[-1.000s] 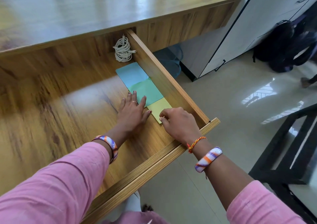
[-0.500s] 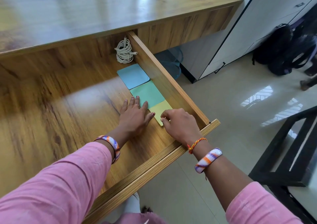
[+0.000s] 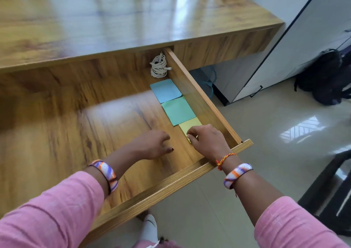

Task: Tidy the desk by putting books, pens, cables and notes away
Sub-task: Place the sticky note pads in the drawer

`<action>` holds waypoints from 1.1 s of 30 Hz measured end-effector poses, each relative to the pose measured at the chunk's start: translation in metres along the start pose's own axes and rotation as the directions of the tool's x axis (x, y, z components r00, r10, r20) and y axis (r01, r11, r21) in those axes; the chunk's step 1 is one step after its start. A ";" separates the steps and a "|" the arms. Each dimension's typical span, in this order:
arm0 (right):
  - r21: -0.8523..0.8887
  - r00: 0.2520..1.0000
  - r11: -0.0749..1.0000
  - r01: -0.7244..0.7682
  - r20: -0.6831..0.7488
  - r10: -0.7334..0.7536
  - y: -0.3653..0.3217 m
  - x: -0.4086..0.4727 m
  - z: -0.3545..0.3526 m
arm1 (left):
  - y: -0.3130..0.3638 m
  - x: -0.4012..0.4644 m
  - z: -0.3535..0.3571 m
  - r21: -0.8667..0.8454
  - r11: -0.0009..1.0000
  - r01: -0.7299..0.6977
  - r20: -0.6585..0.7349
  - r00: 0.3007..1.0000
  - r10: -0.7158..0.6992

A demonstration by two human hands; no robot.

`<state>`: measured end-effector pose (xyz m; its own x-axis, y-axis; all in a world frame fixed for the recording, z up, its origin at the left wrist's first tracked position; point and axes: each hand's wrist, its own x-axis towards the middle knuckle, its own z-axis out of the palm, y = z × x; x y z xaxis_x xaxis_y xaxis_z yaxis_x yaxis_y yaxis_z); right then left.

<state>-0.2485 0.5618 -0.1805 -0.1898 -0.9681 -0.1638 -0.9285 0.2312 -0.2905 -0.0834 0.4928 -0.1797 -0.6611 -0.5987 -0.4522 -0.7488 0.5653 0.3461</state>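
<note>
Head view: in the open drawer [image 3: 209,103] under the desk [image 3: 114,20], three square note pads lie in a row along the drawer's right wall, the row's long axis running from the drawer's back toward its front: blue pad [image 3: 165,90], green pad [image 3: 178,110], yellow pad [image 3: 190,127]. A coiled white cable [image 3: 158,67] lies behind the blue pad, its plug pointing at that wall. The right hand [image 3: 208,139] has its grip pinching the yellow pad's near-left edge; the left hand [image 3: 150,145], blurred, hangs loosely curled left of it, holding nothing.
</note>
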 end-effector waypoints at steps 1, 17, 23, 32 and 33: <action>0.010 1.000 1.000 0.008 0.025 -0.008 -0.002 -0.001 0.000 | 0.000 -0.012 -0.002 -0.028 1.000 0.003 0.055 0.998 -0.001; -0.071 0.588 0.856 0.513 0.755 -0.290 -0.117 -0.045 -0.022 | -0.004 -0.144 0.029 0.097 0.986 0.136 0.183 0.971 -0.152; -0.136 0.567 0.796 0.590 0.771 -0.289 -0.125 -0.037 -0.021 | 0.000 -0.142 0.031 0.203 0.972 0.120 0.064 0.989 -0.135; -0.182 0.644 0.767 0.616 0.676 -0.357 -0.139 -0.012 -0.021 | -0.029 -0.120 0.008 0.236 0.964 0.123 0.074 0.987 -0.144; -0.186 0.656 0.766 0.616 0.659 -0.368 -0.140 -0.008 -0.020 | -0.033 -0.117 0.005 0.233 0.963 0.135 0.063 0.986 -0.153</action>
<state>-0.1231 0.5347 -0.1195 0.4274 -0.6565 -0.6215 -0.8870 -0.4373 -0.1481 0.0188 0.5466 -0.1423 -0.5343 -0.6413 -0.5507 -0.7989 0.5960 0.0810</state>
